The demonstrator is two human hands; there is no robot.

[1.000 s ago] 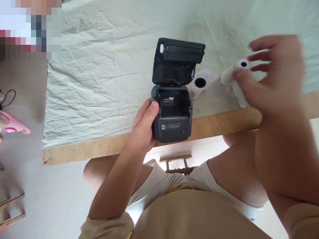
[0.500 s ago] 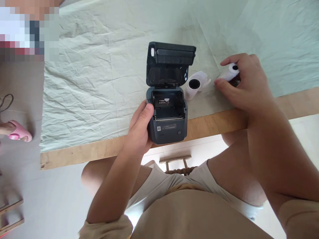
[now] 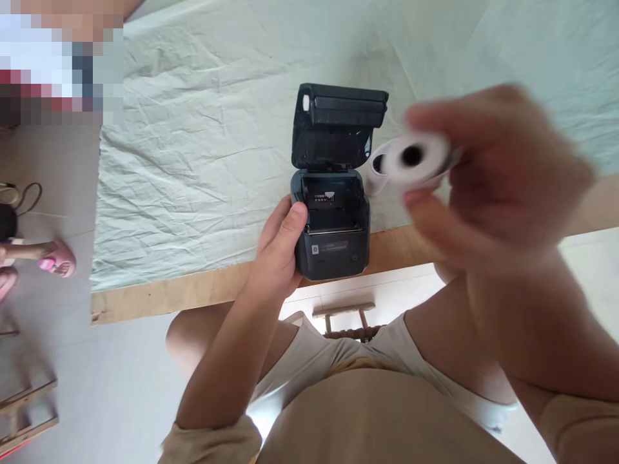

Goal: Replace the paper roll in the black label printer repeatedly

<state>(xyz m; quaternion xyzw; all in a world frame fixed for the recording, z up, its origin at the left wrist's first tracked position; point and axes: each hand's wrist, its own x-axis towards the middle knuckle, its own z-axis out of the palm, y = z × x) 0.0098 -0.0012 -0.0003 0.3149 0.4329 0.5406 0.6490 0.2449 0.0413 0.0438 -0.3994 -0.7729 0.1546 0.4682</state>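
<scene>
Printer (image 3: pixel 334 261) gripped by left hand (image 3: pixel 278 261), lid (image 3: pixel 329 145) already open, bay (image 3: pixel 347 191) without roll; right hand (image 3: pixel 507 180) pinching paper roll (image 3: pixel 429 156), second roll (image 3: pixel 375 183) just left of fingertips

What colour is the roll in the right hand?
The roll is white with a dark centre, slightly motion-blurred; it shows in the head view.

Wooden table (image 3: pixel 164 298) — creased pale-green cloth (image 3: pixel 203 148), white roll (image 3: pixel 374 183) on it
</scene>
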